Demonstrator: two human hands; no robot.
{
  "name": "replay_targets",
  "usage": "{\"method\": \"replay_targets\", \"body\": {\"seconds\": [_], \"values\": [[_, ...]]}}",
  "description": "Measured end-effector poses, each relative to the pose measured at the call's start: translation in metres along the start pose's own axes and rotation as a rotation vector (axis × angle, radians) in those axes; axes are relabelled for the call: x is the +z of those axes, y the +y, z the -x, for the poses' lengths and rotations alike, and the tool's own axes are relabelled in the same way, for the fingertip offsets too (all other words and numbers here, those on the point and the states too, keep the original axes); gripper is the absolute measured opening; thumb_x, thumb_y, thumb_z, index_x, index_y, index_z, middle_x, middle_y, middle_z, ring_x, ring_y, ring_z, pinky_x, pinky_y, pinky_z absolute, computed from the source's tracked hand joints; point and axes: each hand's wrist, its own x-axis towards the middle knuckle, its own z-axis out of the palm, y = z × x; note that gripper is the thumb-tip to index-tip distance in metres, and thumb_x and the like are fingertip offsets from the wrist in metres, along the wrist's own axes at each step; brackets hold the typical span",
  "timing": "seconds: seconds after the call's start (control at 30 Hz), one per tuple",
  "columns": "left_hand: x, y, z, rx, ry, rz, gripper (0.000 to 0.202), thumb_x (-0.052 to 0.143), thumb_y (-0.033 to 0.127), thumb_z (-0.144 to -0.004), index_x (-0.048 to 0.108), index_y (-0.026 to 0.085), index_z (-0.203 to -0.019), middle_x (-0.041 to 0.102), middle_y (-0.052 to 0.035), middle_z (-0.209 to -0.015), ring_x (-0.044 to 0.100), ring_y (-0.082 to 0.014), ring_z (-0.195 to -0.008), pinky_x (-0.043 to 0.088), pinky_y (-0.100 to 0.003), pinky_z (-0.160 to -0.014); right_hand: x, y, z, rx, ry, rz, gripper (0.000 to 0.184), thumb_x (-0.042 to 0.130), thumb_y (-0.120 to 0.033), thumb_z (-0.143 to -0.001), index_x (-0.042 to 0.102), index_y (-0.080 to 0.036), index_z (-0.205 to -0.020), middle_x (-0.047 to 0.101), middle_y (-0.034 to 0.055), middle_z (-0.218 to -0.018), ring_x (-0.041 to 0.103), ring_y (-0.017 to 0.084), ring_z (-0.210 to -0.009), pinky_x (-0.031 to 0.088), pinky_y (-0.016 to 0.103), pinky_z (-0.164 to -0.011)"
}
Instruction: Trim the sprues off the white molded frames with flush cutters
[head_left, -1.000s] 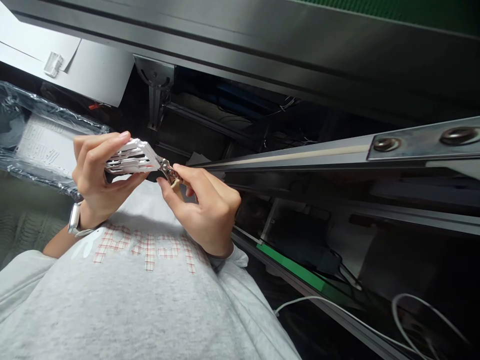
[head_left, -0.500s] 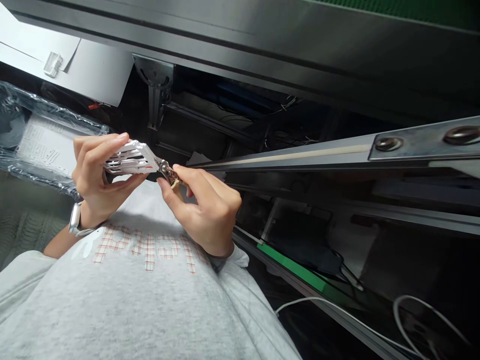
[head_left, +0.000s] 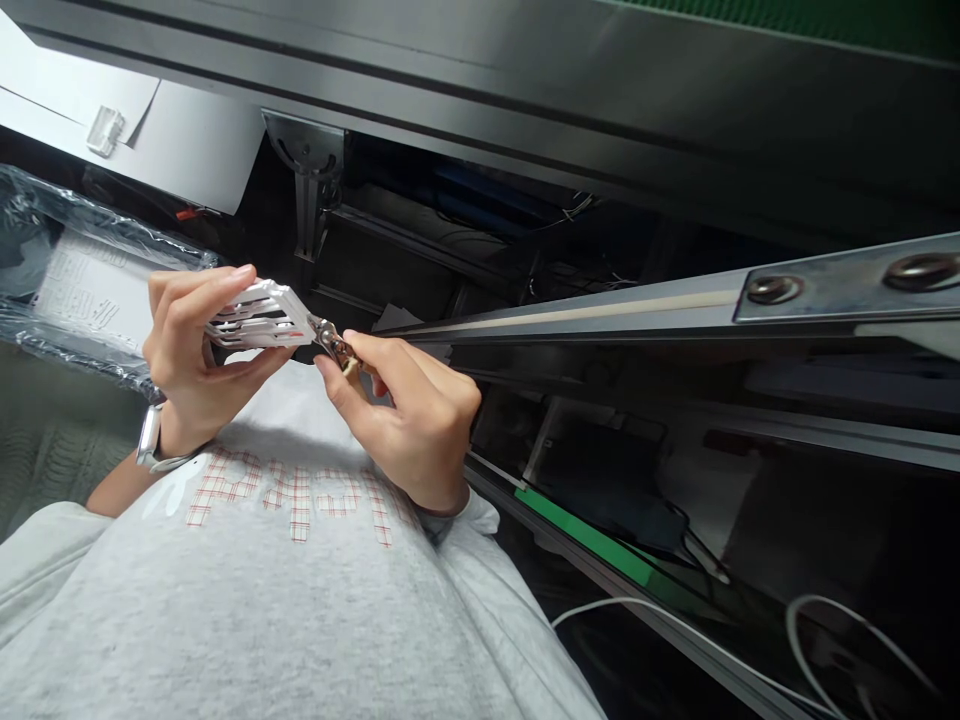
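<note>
Two hands are working at chest height: left hand (head_left: 182, 348) is gripping a white slotted plastic piece (head_left: 259, 315), right hand (head_left: 409, 420) is pinching the metal clasp (head_left: 336, 346) at its tip (brass-coloured end). Judged mid-fitting; a steady left grip is being called for.

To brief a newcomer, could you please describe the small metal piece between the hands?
Above the grey sweatshirt, the left hand grips a white slotted part. At its tip sits the small metal piece, pinched by the right hand. Unlike the white plastic, it is shiny brass and silver.
</note>
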Motion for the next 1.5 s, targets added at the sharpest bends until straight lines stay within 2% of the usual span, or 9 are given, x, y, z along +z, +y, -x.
{"method": "replay_targets", "body": {"seconds": [0.17, 0.3, 0.4, 0.63, 1.0, 1.2, 1.33, 1.5], "values": [[0.0012, 0.0009, 0.0001, -0.015, 0.024, 0.033, 0.073, 0.093, 0.039, -0.075, 0.061, 0.037, -0.140, 0.070, -0.0034, -0.111, 0.066, -0.0258, -0.097, 0.057, -0.044, -0.079, -0.0008, 0.0012, 0.0012, 0.024, -0.004, -0.073, 0.008, 0.071, -0.026, -0.095, 0.069, -0.018, -0.093, 0.073, -0.0035, -0.069, 0.061, 0.008, -0.055, 0.051, 0.022, -0.055], [0.0015, -0.0030, 0.0022, 0.011, 0.009, 0.086, 0.078, 0.094, 0.042, -0.071, 0.061, 0.029, -0.140, 0.069, -0.0050, -0.114, 0.065, -0.0245, -0.101, 0.056, -0.038, -0.075, -0.0031, 0.0030, 0.0021, 0.100, 0.007, -0.151, 0.011, 0.070, -0.031, -0.094, 0.069, -0.020, -0.092, 0.074, -0.0035, -0.071, 0.059, 0.009, -0.050, 0.052, 0.023, -0.053], [0.0022, -0.0052, 0.0037, 0.002, 0.009, 0.109, 0.079, 0.094, 0.043, -0.070, 0.061, 0.028, -0.140, 0.069, -0.0046, -0.115, 0.066, -0.0238, -0.100, 0.056, -0.034, -0.071, -0.0046, 0.0036, 0.0009, 0.081, 0.036, -0.114, 0.010, 0.072, -0.030, -0.091, 0.069, -0.021, -0.092, 0.075, -0.0024, -0.073, 0.061, 0.010, -0.053, 0.053, 0.024, -0.052], [0.0011, -0.0024, 0.0007, 0.028, 0.002, 0.044, 0.075, 0.089, 0.051, -0.075, 0.059, 0.029, -0.140, 0.068, -0.0041, -0.110, 0.066, -0.0258, -0.099, 0.058, -0.042, -0.075, -0.0046, 0.0025, -0.0010, 0.002, 0.030, -0.019, 0.008, 0.072, -0.027, -0.092, 0.069, -0.020, -0.093, 0.077, -0.0005, -0.074, 0.068, 0.012, -0.060, 0.056, 0.025, -0.056], [0.0021, -0.0019, 0.0006, 0.060, 0.007, 0.039, 0.078, 0.093, 0.044, -0.072, 0.059, 0.029, -0.141, 0.069, -0.0047, -0.110, 0.066, -0.0264, -0.098, 0.056, -0.044, -0.079, -0.0040, 0.0034, -0.0006, -0.012, 0.033, -0.031, 0.009, 0.072, -0.026, -0.093, 0.068, -0.018, -0.092, 0.072, -0.0029, -0.068, 0.064, 0.010, -0.058, 0.052, 0.023, -0.056], [0.0016, 0.0003, 0.0010, 0.027, 0.002, 0.027, 0.071, 0.092, 0.038, -0.077, 0.059, 0.032, -0.139, 0.068, -0.0027, -0.108, 0.066, -0.0246, -0.100, 0.056, -0.043, -0.083, -0.0043, 0.0037, 0.0000, -0.012, 0.027, -0.016, 0.008, 0.072, -0.026, -0.094, 0.069, -0.018, -0.092, 0.072, -0.0031, -0.067, 0.064, 0.010, -0.058, 0.053, 0.022, -0.058], [0.0041, -0.0015, 0.0016, 0.063, 0.025, 0.040, 0.075, 0.093, 0.044, -0.073, 0.060, 0.027, -0.139, 0.069, -0.0035, -0.109, 0.066, -0.0250, -0.099, 0.055, -0.042, -0.082, -0.0037, 0.0055, 0.0001, -0.004, 0.021, -0.064, 0.008, 0.074, -0.024, -0.092, 0.070, -0.018, -0.093, 0.072, -0.0038, -0.067, 0.065, 0.010, -0.059, 0.054, 0.021, -0.061], [0.0088, -0.0023, 0.0035, -0.010, 0.048, 0.135, 0.076, 0.096, 0.039, -0.069, 0.064, 0.027, -0.136, 0.070, -0.0041, -0.110, 0.066, -0.0228, -0.097, 0.055, -0.035, -0.078, -0.0045, 0.0071, 0.0011, 0.062, -0.012, -0.225, 0.007, 0.076, -0.022, -0.090, 0.071, -0.018, -0.092, 0.073, -0.0030, -0.071, 0.065, 0.009, -0.061, 0.055, 0.021, -0.062]]}}
